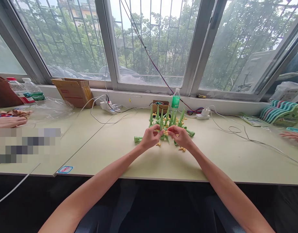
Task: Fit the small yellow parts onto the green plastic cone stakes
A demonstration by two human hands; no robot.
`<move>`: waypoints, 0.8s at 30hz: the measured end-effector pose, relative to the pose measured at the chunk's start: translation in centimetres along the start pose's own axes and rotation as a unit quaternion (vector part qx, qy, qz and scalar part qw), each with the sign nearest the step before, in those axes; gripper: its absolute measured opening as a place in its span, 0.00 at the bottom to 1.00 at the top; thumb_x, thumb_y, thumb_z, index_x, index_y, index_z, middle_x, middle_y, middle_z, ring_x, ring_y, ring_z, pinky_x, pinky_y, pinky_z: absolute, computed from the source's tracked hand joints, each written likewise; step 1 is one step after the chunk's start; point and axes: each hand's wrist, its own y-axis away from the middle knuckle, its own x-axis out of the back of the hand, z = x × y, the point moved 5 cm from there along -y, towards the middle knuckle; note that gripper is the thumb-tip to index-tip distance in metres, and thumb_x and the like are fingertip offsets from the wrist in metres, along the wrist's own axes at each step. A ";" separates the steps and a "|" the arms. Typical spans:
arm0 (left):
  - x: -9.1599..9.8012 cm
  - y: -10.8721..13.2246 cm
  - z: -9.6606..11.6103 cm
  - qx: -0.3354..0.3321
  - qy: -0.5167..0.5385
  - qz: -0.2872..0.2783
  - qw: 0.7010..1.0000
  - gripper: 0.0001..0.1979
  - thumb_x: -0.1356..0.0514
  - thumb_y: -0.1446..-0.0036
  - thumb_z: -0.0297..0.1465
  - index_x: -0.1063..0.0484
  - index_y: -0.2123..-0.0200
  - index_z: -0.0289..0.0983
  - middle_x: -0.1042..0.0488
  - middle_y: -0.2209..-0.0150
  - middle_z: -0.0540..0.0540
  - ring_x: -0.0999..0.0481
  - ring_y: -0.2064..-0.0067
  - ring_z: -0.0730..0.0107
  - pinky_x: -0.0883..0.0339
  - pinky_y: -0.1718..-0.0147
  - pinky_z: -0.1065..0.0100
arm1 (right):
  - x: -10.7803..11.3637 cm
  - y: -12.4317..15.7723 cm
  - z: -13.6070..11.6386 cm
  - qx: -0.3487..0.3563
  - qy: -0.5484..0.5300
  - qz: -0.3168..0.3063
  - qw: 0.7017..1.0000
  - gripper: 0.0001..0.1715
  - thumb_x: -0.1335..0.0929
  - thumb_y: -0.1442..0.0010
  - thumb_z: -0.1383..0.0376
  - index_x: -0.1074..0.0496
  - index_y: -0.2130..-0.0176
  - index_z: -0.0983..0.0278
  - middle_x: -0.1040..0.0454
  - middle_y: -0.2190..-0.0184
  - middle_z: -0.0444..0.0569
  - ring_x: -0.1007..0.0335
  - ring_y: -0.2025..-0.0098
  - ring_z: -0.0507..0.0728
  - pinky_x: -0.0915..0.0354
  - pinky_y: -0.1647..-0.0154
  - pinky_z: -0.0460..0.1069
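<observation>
Your arms (104, 176) reach over the desk (226, 155), where your right hand (180, 136) pinches a yellow piece (166, 132) among the green cones (151, 118) while your left hand (149, 137) curls beside it, grip unclear, apparently to fit parts together, so the next move likely calls for steady lining-up.

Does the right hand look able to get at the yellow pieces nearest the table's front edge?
Probably yes: the yellow pieces lie uncovered close to the right hand, though it seems busy with another small piece.

Hands (151, 137) close together at a yellow piece (166, 133), green pointed parts (151, 117), pale table (110, 152)
</observation>
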 end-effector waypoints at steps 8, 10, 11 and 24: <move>-0.4 -0.2 -0.3 0.052 0.104 -0.016 0.993 0.16 0.40 0.44 0.43 0.36 0.69 0.35 0.29 0.69 0.48 0.36 0.85 0.82 0.48 0.89 0.76 | -0.2 0.0 0.3 -0.025 -0.057 -0.004 0.998 0.14 0.35 0.39 0.54 0.31 0.65 0.63 0.29 0.73 0.45 0.37 0.75 0.51 0.36 0.71 0.48; -0.4 -0.2 -0.3 0.064 0.129 -0.020 0.989 0.17 0.39 0.44 0.43 0.36 0.69 0.35 0.30 0.70 0.49 0.36 0.86 0.82 0.49 0.89 0.76 | -0.1 0.1 0.1 -0.027 -0.055 0.003 0.998 0.15 0.35 0.38 0.54 0.32 0.66 0.63 0.31 0.75 0.44 0.38 0.76 0.51 0.38 0.72 0.47; -0.4 -0.2 -0.2 0.066 0.135 -0.022 0.988 0.17 0.39 0.44 0.43 0.36 0.69 0.35 0.31 0.71 0.49 0.36 0.86 0.82 0.49 0.89 0.75 | 0.0 0.1 0.0 -0.028 -0.048 0.006 0.998 0.15 0.35 0.38 0.54 0.33 0.67 0.63 0.32 0.76 0.43 0.39 0.76 0.51 0.40 0.73 0.47; -0.4 0.0 0.2 0.045 0.105 -0.045 0.992 0.17 0.39 0.45 0.44 0.35 0.69 0.35 0.30 0.71 0.49 0.35 0.85 0.81 0.47 0.89 0.75 | 0.1 0.1 -0.1 -0.020 0.075 0.022 0.997 0.27 0.40 0.35 0.50 0.37 0.79 0.64 0.41 0.84 0.41 0.48 0.80 0.49 0.49 0.76 0.46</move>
